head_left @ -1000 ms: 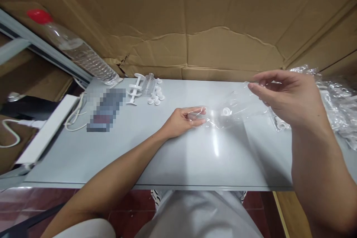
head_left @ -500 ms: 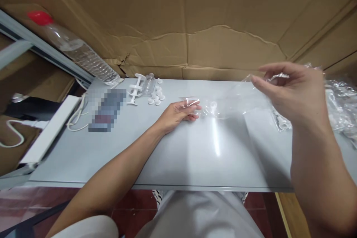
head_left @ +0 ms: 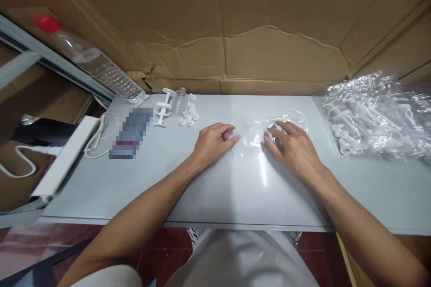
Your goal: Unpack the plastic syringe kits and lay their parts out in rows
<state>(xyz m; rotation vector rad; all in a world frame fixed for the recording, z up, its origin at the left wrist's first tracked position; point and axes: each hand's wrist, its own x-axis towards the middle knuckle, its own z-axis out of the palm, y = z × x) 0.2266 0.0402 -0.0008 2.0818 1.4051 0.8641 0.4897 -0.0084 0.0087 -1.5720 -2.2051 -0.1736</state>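
The table (head_left: pixel 202 197) is bounded at the rear by cardboard (head_left: pixel 279 63). A bag (head_left: pixel 247 138) is laid near its middle, between the left hand (head_left: pixel 212 144) and the right hand (head_left: pixel 296 149). At the right, a pile of filled bags (head_left: pixel 380 121) is placed. Left of the middle, near the cardboard, caps (head_left: pixel 190 119) are grouped; beside them, tubes (head_left: pixel 179 102) are set, then rods (head_left: pixel 164 108). Farther left, a masked item (head_left: pixel 130 133) is situated, with a bottle (head_left: pixel 101 69) behind it. Along the left edge, a power strip (head_left: pixel 67 154) is positioned, a cable (head_left: pixel 95 141) being looped between strip and item.
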